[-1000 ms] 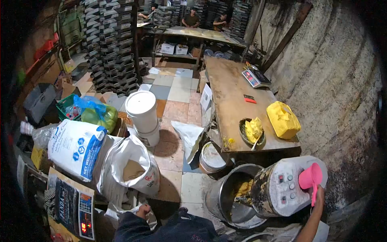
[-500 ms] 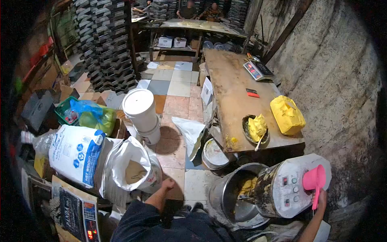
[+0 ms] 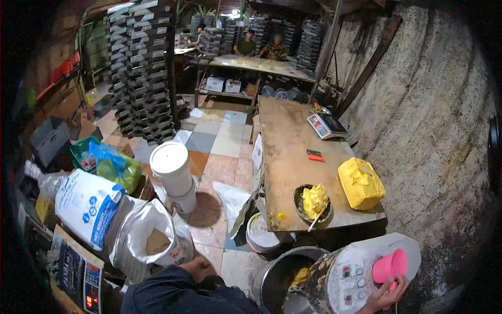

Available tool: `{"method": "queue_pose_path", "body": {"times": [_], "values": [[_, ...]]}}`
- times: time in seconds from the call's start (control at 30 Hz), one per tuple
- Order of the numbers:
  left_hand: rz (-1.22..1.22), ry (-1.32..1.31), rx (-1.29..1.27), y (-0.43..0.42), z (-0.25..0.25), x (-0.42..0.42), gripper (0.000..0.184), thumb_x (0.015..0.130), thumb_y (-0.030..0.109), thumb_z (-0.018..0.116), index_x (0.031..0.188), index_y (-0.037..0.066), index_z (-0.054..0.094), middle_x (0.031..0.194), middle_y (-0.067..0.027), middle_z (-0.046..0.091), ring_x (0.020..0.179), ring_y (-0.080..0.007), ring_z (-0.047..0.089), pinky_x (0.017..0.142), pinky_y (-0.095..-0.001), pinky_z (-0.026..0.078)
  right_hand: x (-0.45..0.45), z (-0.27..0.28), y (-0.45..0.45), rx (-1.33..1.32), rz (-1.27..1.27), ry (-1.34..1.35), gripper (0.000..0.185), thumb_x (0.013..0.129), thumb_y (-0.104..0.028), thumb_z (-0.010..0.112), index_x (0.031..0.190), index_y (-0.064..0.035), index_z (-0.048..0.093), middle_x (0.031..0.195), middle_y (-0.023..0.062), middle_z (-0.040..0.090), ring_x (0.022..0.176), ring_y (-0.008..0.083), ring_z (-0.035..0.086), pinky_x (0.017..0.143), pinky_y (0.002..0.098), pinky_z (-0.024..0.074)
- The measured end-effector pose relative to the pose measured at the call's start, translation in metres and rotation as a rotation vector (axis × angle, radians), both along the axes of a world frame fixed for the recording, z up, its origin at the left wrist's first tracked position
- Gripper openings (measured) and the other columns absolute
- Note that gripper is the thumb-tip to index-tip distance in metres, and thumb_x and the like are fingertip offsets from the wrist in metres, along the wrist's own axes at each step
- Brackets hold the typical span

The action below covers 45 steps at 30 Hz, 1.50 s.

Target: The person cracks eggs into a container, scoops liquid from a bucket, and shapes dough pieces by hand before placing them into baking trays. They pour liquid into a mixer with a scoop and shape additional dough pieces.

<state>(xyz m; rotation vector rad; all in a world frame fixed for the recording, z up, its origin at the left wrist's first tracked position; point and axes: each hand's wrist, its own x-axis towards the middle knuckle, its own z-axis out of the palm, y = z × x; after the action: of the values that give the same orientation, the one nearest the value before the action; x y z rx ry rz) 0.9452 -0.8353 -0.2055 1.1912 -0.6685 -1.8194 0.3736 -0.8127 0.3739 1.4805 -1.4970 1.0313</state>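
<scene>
My right hand [image 3: 389, 294] has its fingers around the handle of a pink dipper [image 3: 388, 267], which sits on the white top of a mixer [image 3: 340, 272] with buttons. Under the mixer head is a steel bowl [image 3: 264, 280], partly hidden, with yellow dough or batter [image 3: 300, 277] in it. My left hand [image 3: 196, 268] hangs at my side with curled fingers and no visible object in it. The nearest thing to it is an open white sack [image 3: 130, 238] holding a pale brown powder [image 3: 157, 242]. A printed milk powder bag [image 3: 86, 204] lies beyond.
On the wooden table [image 3: 282, 152] are a bowl of yellow paste [image 3: 315, 201], a yellow block [image 3: 362, 183] and a scale [image 3: 327, 125]. White buckets [image 3: 170, 157] are stacked on the tiled floor. Another scale [image 3: 89, 285] stands at lower left. People [image 3: 246, 47] are at a far table.
The view has tipped upward, so the table and mixer sit lower in it. My left hand has come closer to my body. My right hand stays at the dipper's handle.
</scene>
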Motion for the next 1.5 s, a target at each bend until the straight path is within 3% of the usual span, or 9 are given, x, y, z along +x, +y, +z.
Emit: {"method": "queue_pose_path", "body": {"times": [0.13, 0.23, 0.3, 0.4, 0.47, 0.57, 0.67, 1.33, 1.5], "values": [[-0.237, 0.285, 0.074, 0.063, 0.058, 0.045, 0.021, 0.081, 0.016, 0.057, 0.095, 0.001, 0.06, 0.076, -0.0089, 0.059, 0.066, -0.0227, 0.056, 0.064, -0.0387, 0.047, 0.057, -0.003, -0.026, -0.187, 0.09, -0.325, 0.037, 0.091, -0.03, 0.057, 0.07, 0.0007, 0.058, 0.063, 0.0125, 0.052, 0.061, 0.033, 0.048, 0.1, 0.0516, 0.0349], [-0.359, -0.33, -0.323, 0.058, 0.026, 0.094, 0.02, 0.082, 0.013, 0.054, 0.096, 0.001, 0.06, 0.078, -0.0101, 0.06, 0.067, -0.0235, 0.057, 0.064, -0.0392, 0.047, 0.064, -0.031, -0.056, -0.107, 0.14, -0.471, 0.02, 0.09, -0.019, 0.06, 0.086, 0.0012, 0.057, 0.073, 0.0114, 0.057, 0.061, 0.0219, 0.054, 0.056, 0.0309, 0.0446], [-0.507, 0.798, 0.257, 0.043, 0.038, 0.113, 0.019, 0.081, 0.009, 0.055, 0.098, 0.001, 0.059, 0.078, -0.0099, 0.06, 0.068, -0.0227, 0.057, 0.063, -0.038, 0.047, 0.065, -0.05, -0.093, -0.063, 0.237, -0.46, 0.016, 0.089, -0.013, 0.054, 0.083, 0.0014, 0.051, 0.076, 0.0113, 0.05, 0.067, 0.0232, 0.048, 0.06, 0.0328, 0.0413], [0.475, 0.202, 0.261, 0.002, 0.205, 0.052, 0.022, 0.083, 0.008, 0.053, 0.102, 0.0, 0.058, 0.079, -0.0095, 0.06, 0.07, -0.0213, 0.056, 0.06, -0.0342, 0.045, 0.124, -0.055, -0.154, -0.092, 0.378, -0.394, 0.013, 0.088, -0.004, 0.048, 0.077, -0.001, 0.041, 0.077, 0.0073, 0.038, 0.068, 0.0197, 0.037, 0.06, 0.0316, 0.0325], [0.046, -0.369, 0.321, -0.062, 0.007, 0.104, 0.026, 0.084, 0.026, 0.055, 0.087, 0.003, 0.065, 0.077, -0.0101, 0.061, 0.071, -0.0228, 0.056, 0.066, -0.0362, 0.045, 0.195, -0.066, -0.221, 0.004, 0.536, -0.613, 0.012, 0.088, -0.005, 0.048, 0.078, -0.002, 0.042, 0.078, 0.0052, 0.038, 0.07, 0.017, 0.038, 0.062, 0.0304, 0.033], [-0.217, -1.016, 0.214, -0.119, 0.033, 0.137, 0.047, 0.084, 0.046, 0.05, 0.09, 0.004, 0.07, 0.092, -0.0117, 0.069, 0.082, -0.029, 0.064, 0.072, -0.0395, 0.05, 0.292, -0.064, -0.288, 0.075, 0.662, -0.607, 0.023, 0.088, -0.016, 0.052, 0.075, 0.0008, 0.044, 0.073, 0.0098, 0.039, 0.067, 0.0222, 0.04, 0.06, 0.0324, 0.0336], [-0.059, -0.811, 0.065, -0.143, 0.022, 0.166, 0.05, 0.084, 0.049, 0.053, 0.109, 0.009, 0.067, 0.113, -0.0162, 0.064, 0.107, -0.0341, 0.059, 0.094, -0.0395, 0.044, 0.377, -0.042, -0.33, 0.134, 0.717, -0.431, 0.02, 0.084, -0.015, 0.053, 0.074, 0.0009, 0.045, 0.073, 0.0086, 0.039, 0.065, 0.0198, 0.04, 0.056, 0.0294, 0.0326], [-0.303, 0.102, -0.126, -0.485, 0.046, 0.247, 0.033, 0.089, 0.03, 0.053, 0.107, 0.005, 0.062, 0.093, -0.0064, 0.063, 0.076, -0.0153, 0.056, 0.065, -0.0312, 0.047, 0.447, -0.135, -0.642, 0.338, 0.599, -0.763, 0.012, 0.082, -0.005, 0.055, 0.08, 0.0018, 0.046, 0.085, 0.0091, 0.04, 0.065, 0.0146, 0.04, 0.055, 0.0271, 0.0333], [-0.228, -0.565, -0.191, -0.603, 0.085, 0.294, 0.026, 0.087, 0.016, 0.055, 0.108, 0.001, 0.061, 0.094, -0.0096, 0.066, 0.089, -0.0204, 0.061, 0.077, -0.0354, 0.049, 0.467, -0.141, -0.762, 0.292, 0.769, -0.852, 0.006, 0.083, 0.0, 0.051, 0.087, 0.0021, 0.047, 0.089, 0.0064, 0.041, 0.065, 0.0119, 0.044, 0.059, 0.0241, 0.0378]]}}
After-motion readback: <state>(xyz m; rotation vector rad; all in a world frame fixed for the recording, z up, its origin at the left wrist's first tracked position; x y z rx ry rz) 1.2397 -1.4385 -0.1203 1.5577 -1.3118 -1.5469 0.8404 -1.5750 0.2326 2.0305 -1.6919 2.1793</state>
